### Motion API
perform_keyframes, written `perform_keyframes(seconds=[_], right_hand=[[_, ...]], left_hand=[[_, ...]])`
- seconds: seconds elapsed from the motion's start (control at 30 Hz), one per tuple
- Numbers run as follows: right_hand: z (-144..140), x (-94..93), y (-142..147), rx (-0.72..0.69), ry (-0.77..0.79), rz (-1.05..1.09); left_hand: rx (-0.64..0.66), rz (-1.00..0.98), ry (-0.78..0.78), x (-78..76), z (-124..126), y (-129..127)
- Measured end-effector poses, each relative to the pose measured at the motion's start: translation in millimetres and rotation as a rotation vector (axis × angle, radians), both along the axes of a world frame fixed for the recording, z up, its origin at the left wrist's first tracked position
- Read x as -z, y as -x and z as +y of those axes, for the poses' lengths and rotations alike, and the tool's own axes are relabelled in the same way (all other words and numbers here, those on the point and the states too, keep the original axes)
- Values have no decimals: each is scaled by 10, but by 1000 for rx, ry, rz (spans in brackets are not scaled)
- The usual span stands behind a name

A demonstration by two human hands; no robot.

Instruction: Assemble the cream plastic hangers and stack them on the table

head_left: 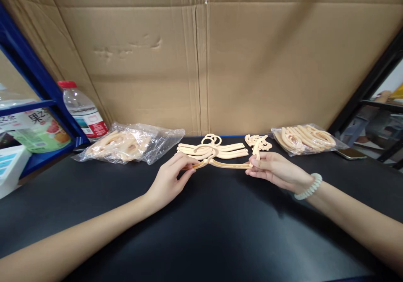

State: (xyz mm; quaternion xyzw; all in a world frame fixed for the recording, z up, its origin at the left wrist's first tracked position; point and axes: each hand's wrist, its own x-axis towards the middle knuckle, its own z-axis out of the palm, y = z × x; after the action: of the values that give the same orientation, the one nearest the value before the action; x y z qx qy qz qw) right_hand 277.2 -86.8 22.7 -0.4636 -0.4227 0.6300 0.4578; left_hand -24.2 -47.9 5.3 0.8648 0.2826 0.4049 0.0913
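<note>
The held hanger [229, 165], pale and slim, spans the gap between the two hands above the tabletop [201, 231], its long axis running from left to right across the person's view. The left hand [171, 177] pinches its left end between thumb and fingers; the right hand [277, 171] grips at its right end, with a small pale piece [256, 148] standing up from the fingertips there. That corner seems the relation to watch: the small piece rises at a steep angle to the hanger's arm, and the right hand is the nearer one to it (whether the two parts are joined or only touching, I cannot tell).

Just behind the held hanger lies a stack of hangers [234, 152], arms roughly parallel to it, hooks overlapping in the middle. Behind its right end sits a pile of small parts [261, 141], close to the right hand's fingers. Beyond its left end is a crumpled plastic bag [126, 143] of pale parts, with a red-capped bottle [83, 112] farther left; beyond its right end lie a second bag [304, 139] and a phone-like object [351, 153]. Cardboard [267, 63] stands behind everything. Nothing stands in front of the held hanger; behind it, the stack crowds close.
</note>
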Motion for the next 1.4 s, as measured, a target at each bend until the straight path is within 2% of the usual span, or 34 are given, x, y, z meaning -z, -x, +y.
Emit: perform_keyframes(seconds=[0.43,0.7,0.83,0.97,1.13,1.23,1.33,1.4], right_hand=[[-26,13,66,142,-116,-64],[-17,63,59,109,-142,1],[1,50,45,114,-165,34],[49,11,-53,163,-273,30],[156,-44,-335,23,-347,-33],[207,-83,-542,-53,-354,-160],[230,-135,-704,-173,-308,-352],[236,-171,-763,-297,-317,-565]], left_hand=[[-16,-12,19,-3,-7,-11],[-92,28,-31,-67,-33,-37],[-100,-6,32,-62,-52,-45],[-82,-19,82,-93,-39,-4],[-43,135,75,-276,-27,95],[-5,266,91,-354,-39,132],[29,338,117,-340,-60,136],[74,378,119,-299,-77,125]])
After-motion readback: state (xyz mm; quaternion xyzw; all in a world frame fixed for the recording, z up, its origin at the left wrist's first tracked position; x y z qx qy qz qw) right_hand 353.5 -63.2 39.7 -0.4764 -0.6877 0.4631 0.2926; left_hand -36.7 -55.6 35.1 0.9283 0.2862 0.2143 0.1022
